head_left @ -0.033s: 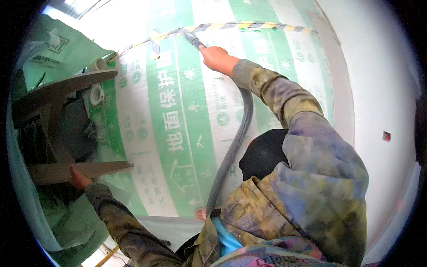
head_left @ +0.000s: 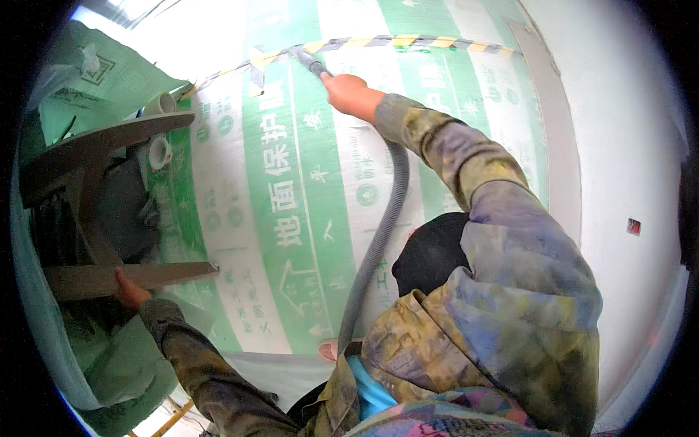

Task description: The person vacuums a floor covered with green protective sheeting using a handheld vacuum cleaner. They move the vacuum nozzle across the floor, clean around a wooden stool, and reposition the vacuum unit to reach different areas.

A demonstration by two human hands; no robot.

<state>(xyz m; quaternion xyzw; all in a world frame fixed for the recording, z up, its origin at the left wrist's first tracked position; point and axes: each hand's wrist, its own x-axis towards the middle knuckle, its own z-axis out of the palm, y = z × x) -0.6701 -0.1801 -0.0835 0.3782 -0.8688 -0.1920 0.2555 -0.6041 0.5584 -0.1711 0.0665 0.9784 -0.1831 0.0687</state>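
Note:
My right hand (head_left: pixel 346 93) is stretched forward and wrapped round the dark end tube (head_left: pixel 313 65) of a vacuum hose. The tip touches the floor covering at a yellow-and-black tape strip (head_left: pixel 357 43). From there the grey ribbed hose (head_left: pixel 380 233) curves back toward my body. At the left, my left hand (head_left: pixel 131 291) grips a brown tapered leg (head_left: pixel 175 274) of a dark piece of furniture. A second brown arm-like piece (head_left: pixel 124 137) of it lies farther off. My left fingers are partly hidden behind the leg.
Green-and-white printed protective sheet (head_left: pixel 271 218) covers the floor. A white wall (head_left: pixel 619 146) with a small red-and-dark socket box (head_left: pixel 634 226) rises at the right. Rolls of tape (head_left: pixel 159 153) and crumpled green sheeting (head_left: pixel 109 76) lie at the left, beside the furniture.
My right hand and the hose have shifted slightly to the left. My left hand stays on the brown leg.

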